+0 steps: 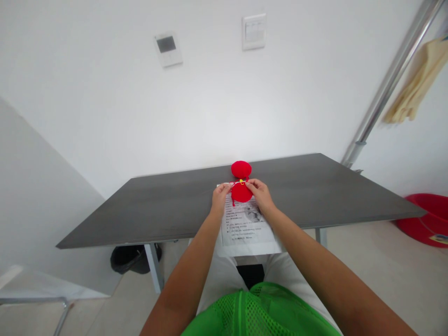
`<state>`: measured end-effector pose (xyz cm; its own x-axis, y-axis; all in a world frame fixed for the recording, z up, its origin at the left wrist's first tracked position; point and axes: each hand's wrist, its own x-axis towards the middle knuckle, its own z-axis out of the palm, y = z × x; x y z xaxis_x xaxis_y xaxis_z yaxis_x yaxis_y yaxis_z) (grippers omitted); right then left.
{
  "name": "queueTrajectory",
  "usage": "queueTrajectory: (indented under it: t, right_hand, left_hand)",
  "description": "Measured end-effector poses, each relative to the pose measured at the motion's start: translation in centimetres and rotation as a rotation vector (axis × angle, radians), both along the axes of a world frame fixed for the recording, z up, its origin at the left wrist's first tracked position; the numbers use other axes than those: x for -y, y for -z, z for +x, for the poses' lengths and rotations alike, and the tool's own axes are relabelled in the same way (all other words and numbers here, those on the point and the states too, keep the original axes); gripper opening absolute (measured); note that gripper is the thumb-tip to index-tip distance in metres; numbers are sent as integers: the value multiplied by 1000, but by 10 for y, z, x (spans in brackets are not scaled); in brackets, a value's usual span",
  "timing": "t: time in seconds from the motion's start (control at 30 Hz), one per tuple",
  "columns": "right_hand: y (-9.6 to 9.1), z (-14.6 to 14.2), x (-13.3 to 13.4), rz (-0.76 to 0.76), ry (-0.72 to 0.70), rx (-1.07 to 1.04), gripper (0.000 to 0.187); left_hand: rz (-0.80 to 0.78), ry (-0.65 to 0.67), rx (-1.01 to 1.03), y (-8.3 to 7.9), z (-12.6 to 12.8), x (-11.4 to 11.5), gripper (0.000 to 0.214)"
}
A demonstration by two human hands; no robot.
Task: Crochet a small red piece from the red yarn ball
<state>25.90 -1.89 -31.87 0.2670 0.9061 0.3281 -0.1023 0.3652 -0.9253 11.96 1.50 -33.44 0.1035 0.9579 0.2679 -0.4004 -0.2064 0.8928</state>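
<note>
A flat red disc that looks crocheted [242, 192] is held over a printed sheet of paper [241, 228]. Its right edge is pinched by my right hand [259, 192], thumb on top. My left hand [220, 195] is closed at the disc's left side, fingertips on its edge or on the strand there; which one is too small to tell. A small yellow clip [241, 181], perhaps a stitch marker, sits at the disc's upper edge. Just behind lies a ball of red yarn [241, 169]. A red strand hangs down at the disc's left.
The dark grey table [168, 200] stands against a white wall. Below its left end is a black bin [129, 259]. A red tub [423, 219] is on the floor at right, beneath hanging cream gloves [416, 88]. A metal pole [392, 86] runs along the right wall.
</note>
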Motion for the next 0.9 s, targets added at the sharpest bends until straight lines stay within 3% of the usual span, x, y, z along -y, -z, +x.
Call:
queueTrajectory:
  t: [0.17,0.4,0.9]
  right_hand:
    - [0,1,0,-20,-43,35,26]
    - [1,1,1,19,-126,154,25]
    - [-7,-3,8,-45,-191,98,27]
  left_hand:
    - [32,59,-94,-4,1,4,26]
    - [21,94,-58,-8,1,10,23]
    - [-46,122,4,-3,2,4,27]
